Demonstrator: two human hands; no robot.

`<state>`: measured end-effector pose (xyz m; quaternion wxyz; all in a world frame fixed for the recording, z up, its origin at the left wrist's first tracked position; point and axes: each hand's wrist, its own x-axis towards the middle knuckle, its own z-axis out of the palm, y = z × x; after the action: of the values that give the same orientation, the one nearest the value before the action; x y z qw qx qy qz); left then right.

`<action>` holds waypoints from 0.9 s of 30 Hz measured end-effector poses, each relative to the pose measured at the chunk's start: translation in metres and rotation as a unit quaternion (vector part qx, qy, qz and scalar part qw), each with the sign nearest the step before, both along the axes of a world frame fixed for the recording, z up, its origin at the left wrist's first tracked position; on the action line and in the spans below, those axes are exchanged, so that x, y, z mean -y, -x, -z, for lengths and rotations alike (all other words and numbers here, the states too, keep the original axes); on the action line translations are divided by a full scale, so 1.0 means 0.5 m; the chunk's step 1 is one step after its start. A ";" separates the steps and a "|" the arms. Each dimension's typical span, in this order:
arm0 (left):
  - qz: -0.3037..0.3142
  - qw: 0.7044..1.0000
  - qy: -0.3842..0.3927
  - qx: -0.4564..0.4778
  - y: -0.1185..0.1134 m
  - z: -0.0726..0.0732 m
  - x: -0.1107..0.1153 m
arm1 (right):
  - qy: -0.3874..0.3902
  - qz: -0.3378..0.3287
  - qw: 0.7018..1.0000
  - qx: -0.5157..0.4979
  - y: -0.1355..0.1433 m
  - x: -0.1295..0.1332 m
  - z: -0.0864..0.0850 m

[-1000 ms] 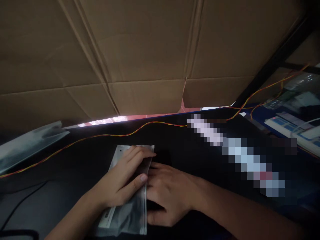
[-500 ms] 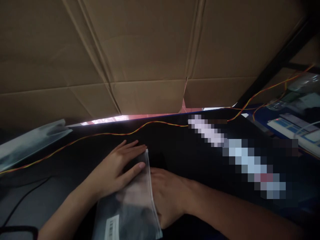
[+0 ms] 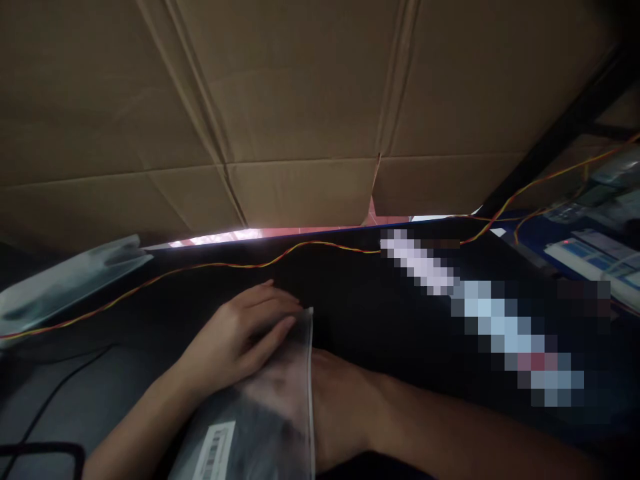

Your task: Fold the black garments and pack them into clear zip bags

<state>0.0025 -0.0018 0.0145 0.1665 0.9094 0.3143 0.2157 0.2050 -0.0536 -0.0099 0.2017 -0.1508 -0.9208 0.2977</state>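
A frosted zip bag (image 3: 260, 427) with a white barcode label (image 3: 215, 450) lies at the bottom centre, its open zip edge facing right. My left hand (image 3: 250, 333) grips the bag's far corner, the thumb on top near the zip edge and the fingers bent over the far side. My right hand (image 3: 333, 393) reaches through the opening into the bag up to about the knuckles. Its fingers show only as a blur through the plastic, so what they hold, if anything, is hidden. Whether the dark tone in the bag is contents or the table behind cannot be told.
A cardboard sheet (image 3: 300, 87) stands behind the black table (image 3: 345, 293). A twisted red-yellow wire (image 3: 220, 265) runs along the back. Another clear bag (image 3: 75, 280) lies at left, near a black cable (image 3: 60, 387). A pixelated strip (image 3: 500, 327) and a white device (image 3: 585, 260) are at right.
My right hand has moved deeper into the bag. The fingers of my left hand have drawn in from spread to bent. The bag's zip edge has shifted slightly right.
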 end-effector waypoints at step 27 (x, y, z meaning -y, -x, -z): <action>0.074 0.987 0.132 -0.049 0.057 0.031 -0.032 | -0.001 0.087 0.996 0.019 -0.055 -0.019 -0.011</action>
<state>-0.0260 0.0141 -0.0009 0.2853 0.9094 0.2800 0.1147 0.2323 -0.0440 -0.0044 0.2094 -0.2362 -0.9081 0.2751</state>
